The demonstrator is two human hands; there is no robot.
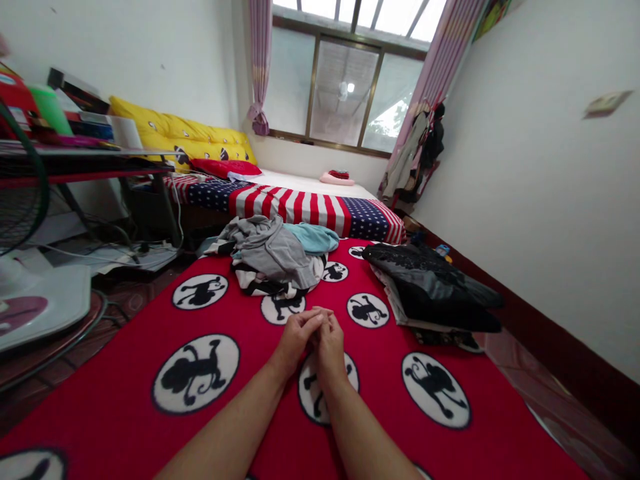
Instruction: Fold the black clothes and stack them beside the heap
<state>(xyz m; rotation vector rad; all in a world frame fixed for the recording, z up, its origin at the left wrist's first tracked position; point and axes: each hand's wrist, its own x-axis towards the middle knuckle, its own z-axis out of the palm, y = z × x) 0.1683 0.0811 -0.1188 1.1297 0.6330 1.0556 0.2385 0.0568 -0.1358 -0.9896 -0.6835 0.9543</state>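
Note:
My left hand [299, 333] and my right hand [329, 339] are brought together over the red blanket [260, 413], fingers folded against each other. Nothing shows between them. Just beyond the hands lies a loose heap of clothes: a crumpled grey garment [280, 250], a light blue one [314, 237] and a black-and-white piece [257, 283] under the grey. To the right, a stack of folded dark clothes [440, 283] rests near the blanket's edge, with a pale layer beneath the black ones.
Behind the blanket stands a bed with a stars-and-stripes cover [300, 208], a yellow cushion [190, 133] and a red pillow [225, 168]. A cluttered desk [125, 157] and a white-topped stool [55, 300] are at left. Clothes [413, 150] hang by the window.

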